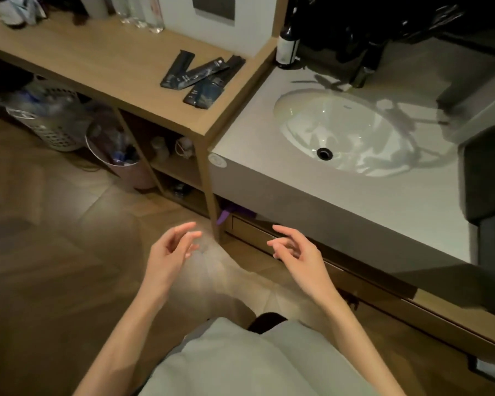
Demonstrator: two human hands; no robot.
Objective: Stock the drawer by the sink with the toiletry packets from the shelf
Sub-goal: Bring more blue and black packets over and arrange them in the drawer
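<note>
Several dark toiletry packets [202, 77] lie in a loose pile on the wooden shelf [103, 61], near its right end beside the sink counter. Under the counter runs a shut wooden drawer [249, 228]. My left hand [172, 250] hovers over the floor in front of the shelf's leg, fingers apart and empty. Just in front of the drawer's face, my right hand [296, 251] also hangs empty with its fingers spread. Both hands are well below the packets.
A white basin [340, 130] sits in the grey counter [355, 201]. A dark bottle [287, 44] stands at the counter's back left. Glasses [139, 12] stand at the shelf's back. A basket [49, 118] and a pink bin [120, 164] stand under the shelf.
</note>
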